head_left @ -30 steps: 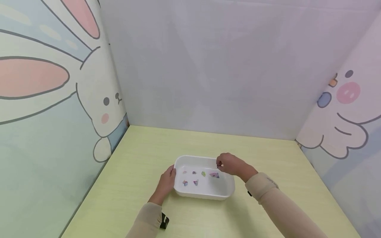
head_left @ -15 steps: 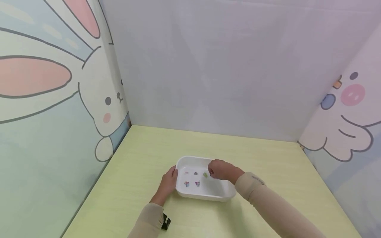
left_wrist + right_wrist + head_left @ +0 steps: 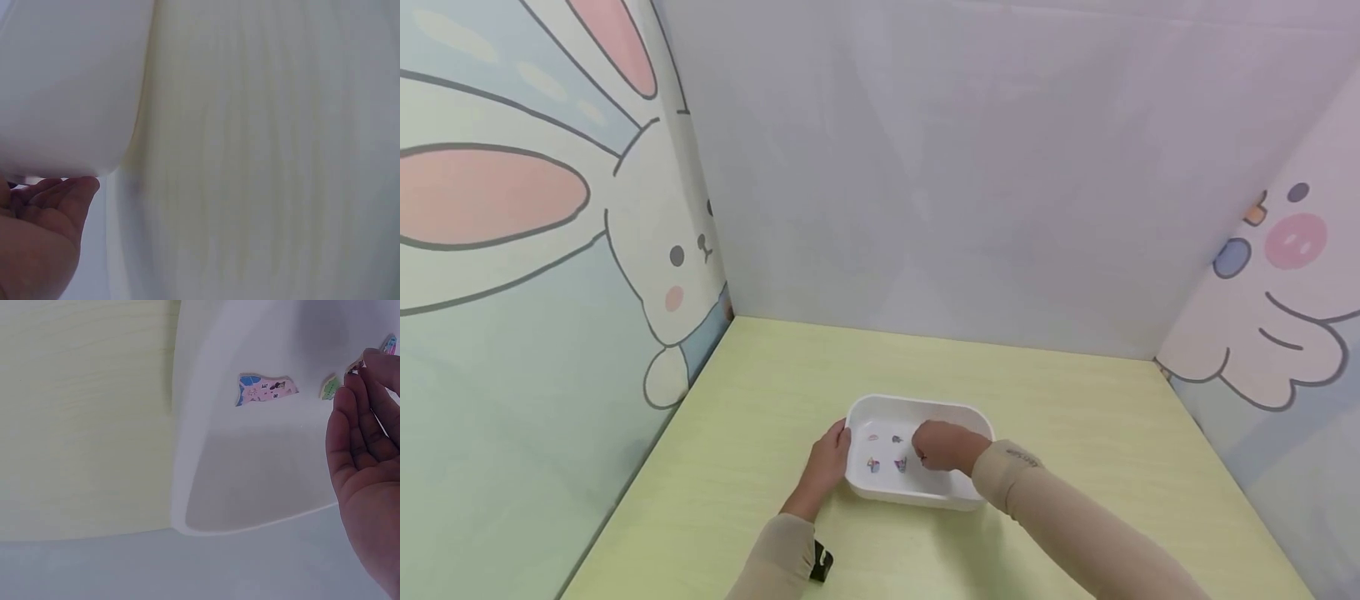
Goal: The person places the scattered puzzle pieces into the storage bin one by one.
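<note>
A white plastic tray (image 3: pixel 917 498) sits on the table, and my left hand (image 3: pixel 827 462) grips its left end. In the left wrist view the fingers (image 3: pixel 75 197) lie against the tray's outer side. My right hand (image 3: pixel 946 447) reaches down inside the tray. As the right wrist view shows, its thumb and fingers pinch a small printed flat piece (image 3: pixel 354 366), mostly covered by the fingertips. Beside it on the tray floor lie a green piece (image 3: pixel 329 386) and a larger pink-and-blue piece (image 3: pixel 269 390). Several small colourful pieces, one a multicoloured piece (image 3: pixel 873 465), lie in the tray's left half.
The tray stands on a pale yellow-green table (image 3: pixel 1060 400). A grey-white cloth wall (image 3: pixel 925 183) rises behind it. Side panels carry a rabbit drawing (image 3: pixel 655 225) and a bird-like drawing (image 3: pixel 1262 333). A black object (image 3: pixel 822 562) shows by the left cuff.
My right hand has moved left and down from the tray's back right rim to its middle, now covering the green and pink pieces in the head view. The left hand keeps its hold.
</note>
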{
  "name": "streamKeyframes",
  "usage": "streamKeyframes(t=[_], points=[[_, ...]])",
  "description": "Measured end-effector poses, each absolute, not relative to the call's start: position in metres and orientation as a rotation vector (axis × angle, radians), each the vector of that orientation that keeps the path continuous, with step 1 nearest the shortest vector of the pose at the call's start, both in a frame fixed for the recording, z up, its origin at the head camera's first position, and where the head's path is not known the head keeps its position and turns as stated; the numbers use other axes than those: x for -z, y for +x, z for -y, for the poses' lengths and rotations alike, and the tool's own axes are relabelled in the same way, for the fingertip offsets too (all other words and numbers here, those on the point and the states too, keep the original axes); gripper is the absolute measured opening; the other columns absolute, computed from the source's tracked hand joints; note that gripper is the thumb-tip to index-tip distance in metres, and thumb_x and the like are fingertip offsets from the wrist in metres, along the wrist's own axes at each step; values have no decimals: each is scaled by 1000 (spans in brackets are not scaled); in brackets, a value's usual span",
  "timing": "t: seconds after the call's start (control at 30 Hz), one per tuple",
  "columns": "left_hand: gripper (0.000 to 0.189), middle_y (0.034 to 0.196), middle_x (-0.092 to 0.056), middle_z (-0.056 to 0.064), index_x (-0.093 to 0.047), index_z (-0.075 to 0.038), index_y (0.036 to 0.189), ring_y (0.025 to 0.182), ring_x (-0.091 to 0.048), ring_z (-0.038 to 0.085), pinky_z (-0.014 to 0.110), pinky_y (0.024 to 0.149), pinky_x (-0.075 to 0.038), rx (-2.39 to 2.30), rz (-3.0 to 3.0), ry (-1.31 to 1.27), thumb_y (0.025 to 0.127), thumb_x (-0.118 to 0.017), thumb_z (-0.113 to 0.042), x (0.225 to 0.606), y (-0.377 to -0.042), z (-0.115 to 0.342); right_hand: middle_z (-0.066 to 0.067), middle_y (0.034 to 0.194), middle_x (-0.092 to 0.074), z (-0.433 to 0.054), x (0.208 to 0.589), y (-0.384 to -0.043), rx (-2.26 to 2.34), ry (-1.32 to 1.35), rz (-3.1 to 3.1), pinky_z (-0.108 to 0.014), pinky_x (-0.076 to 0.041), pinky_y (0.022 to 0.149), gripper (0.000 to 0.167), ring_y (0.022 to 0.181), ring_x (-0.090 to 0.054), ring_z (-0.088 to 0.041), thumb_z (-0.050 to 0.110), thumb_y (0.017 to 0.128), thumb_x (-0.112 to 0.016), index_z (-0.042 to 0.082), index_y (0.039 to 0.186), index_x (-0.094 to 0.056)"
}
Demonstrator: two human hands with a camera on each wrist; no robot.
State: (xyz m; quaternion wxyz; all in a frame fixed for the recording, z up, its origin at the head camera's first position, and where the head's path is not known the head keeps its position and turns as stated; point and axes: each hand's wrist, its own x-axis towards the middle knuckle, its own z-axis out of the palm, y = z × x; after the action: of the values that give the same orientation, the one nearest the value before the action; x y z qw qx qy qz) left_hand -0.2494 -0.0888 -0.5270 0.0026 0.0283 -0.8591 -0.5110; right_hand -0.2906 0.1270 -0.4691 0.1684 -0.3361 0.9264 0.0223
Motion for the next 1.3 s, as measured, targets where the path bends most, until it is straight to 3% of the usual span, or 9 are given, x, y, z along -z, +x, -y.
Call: streamKeyframes(t=[0.43,0.67,0.83,1.03,1.3], points=[[44,126,-59,22,-46,4,140,97,-61,29,52,90,-49,1609,2691,99,105,-39,-21,525,-248,87,7,64,-49,-128,484,-290,-92,-1036,-2659,-27,-47,63,26,61,-46,-11,5,83,-69,15,66,-54],[44,131,-57,22,-46,4,140,110,-58,34,53,97,-44,1607,2688,87,106,-39,-23,527,-249,87,6,65,-49,-130,483,-287,-64,-1040,-2671,-27,-46,63,25,61,-45,-11,5,84,-69,15,67,-53],[43,134,-54,23,-48,4,139,121,-51,39,56,102,-37,1610,2676,78,106,-40,-22,529,-251,90,6,73,-54,-135,480,-284,14,-1009,-2674,-28,-48,71,14,69,-49,-11,9,86,-71,13,76,-61],[43,134,-55,22,-48,3,139,120,-52,39,56,102,-38,1613,2682,92,106,-40,-23,531,-251,90,3,82,-62,-144,474,-282,132,-981,-2699,-31,-49,78,11,78,-56,-14,18,86,-75,9,86,-68],[42,133,-55,24,-49,4,138,121,-51,41,57,102,-37,1610,2678,80,105,-41,-21,527,-249,89,-6,94,-66,-165,467,-283,210,-1102,-2864,-36,-51,84,13,91,-62,-22,11,90,-68,3,100,-70]])
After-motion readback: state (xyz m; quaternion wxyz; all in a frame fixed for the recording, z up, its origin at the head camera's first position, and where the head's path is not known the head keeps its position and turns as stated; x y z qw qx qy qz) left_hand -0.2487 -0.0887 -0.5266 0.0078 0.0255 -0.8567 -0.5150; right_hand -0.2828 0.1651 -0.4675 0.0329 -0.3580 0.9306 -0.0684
